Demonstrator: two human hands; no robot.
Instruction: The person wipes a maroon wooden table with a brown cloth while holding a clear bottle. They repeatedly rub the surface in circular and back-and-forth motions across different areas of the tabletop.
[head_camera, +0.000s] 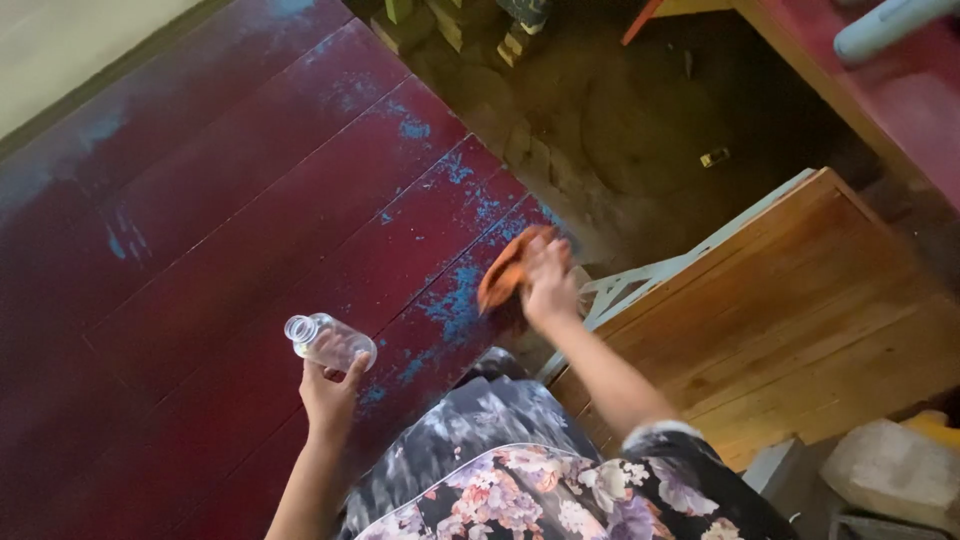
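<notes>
Looking down from the head camera: the left hand (330, 395) is up with its fingers wrapped round a small clear bottle (330, 342), see-through plastic or glass, rounded body, open neck pointing to the left, lying nearly on its side in the grip. It hangs above the dark red boards (200, 250), not resting on them. Over to the right and a little farther off, the right hand (548, 285) is closed on an orange cloth (508, 270), soft and crumpled, pressed against the near-right edge of that red surface. The boards are wide planks painted deep maroon, worn through in scuffed patches to bright blue, most heavily right around the cloth. Seams run diagonally between the planks. Just right of the cloth sits a white slatted frame (640, 280), and beside it a panel of warm brown varnished wood (800, 310) with visible grain. Beyond, rough dark earth floor (620, 120) and stacked bricks (450, 25) at the far edge. Near right corner, a grey concrete block (890, 465). At the bottom, a floral garment (540, 490), grey and pink.
</notes>
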